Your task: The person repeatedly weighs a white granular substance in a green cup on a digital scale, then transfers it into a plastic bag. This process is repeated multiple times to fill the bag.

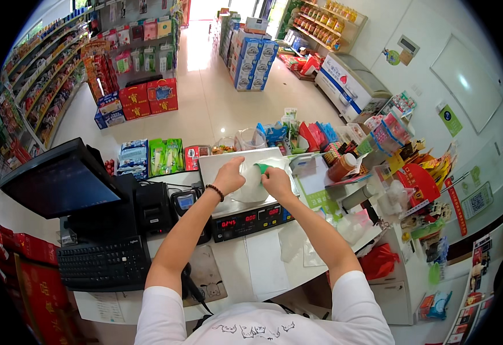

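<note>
A digital price scale (210, 161) with a metal platform and red lit figures stands on the counter before me. On its platform sits a white, translucent plastic bag (250, 187), with pale contents that I cannot make out. My left hand (231, 176), with a dark bead bracelet at the wrist, is at the bag's left edge; its grip is not clear. My right hand (278, 183) has its fingers closed around a green object (261, 167), perhaps a scoop, at the right side of the bag. Part of that object is hidden by the fingers.
Left of the scale are a monitor (68, 179), a keyboard (102, 263), a receipt printer (153, 209) and a card terminal (186, 202). A handheld barcode scanner (191, 282) lies near my body. On the right are a brown jar (342, 167), a grey cylinder (358, 197) and loose plastic bags (350, 224).
</note>
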The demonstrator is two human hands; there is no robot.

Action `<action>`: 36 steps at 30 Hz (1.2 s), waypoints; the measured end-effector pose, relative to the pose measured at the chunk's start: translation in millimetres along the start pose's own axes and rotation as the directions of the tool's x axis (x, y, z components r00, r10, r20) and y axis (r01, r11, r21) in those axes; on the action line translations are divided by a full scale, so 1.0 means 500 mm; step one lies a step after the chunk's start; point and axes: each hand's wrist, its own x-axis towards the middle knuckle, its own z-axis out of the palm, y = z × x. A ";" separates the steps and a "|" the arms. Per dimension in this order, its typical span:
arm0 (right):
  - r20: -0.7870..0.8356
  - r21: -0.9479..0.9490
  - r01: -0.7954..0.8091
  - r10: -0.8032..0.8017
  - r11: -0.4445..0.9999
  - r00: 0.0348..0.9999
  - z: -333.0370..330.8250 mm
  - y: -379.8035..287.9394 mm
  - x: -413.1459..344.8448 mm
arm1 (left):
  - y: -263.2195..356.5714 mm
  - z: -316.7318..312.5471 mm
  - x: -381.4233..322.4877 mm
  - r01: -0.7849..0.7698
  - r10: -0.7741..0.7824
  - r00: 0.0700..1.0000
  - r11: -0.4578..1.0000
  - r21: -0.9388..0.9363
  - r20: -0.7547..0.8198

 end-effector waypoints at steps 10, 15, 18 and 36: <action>0.062 -0.479 0.366 -0.385 0.798 0.921 0.040 -0.078 0.005 | -0.024 -0.028 -0.029 0.034 -0.034 0.999 0.999 0.014 -0.022; 0.170 -0.393 0.415 -0.379 0.821 0.910 0.008 -0.100 -0.008 | -0.025 -0.033 -0.039 0.070 -0.070 0.997 0.998 -0.011 -0.034; 0.078 -0.436 0.393 -0.401 0.810 0.913 -0.002 -0.095 -0.004 | -0.017 -0.025 -0.035 0.095 -0.095 0.995 0.995 -0.017 -0.035; 0.338 0.941 -0.274 0.478 -0.200 0.811 -0.172 0.032 -0.293 | -0.073 0.028 -0.012 0.159 -0.170 0.985 0.929 -0.334 -0.004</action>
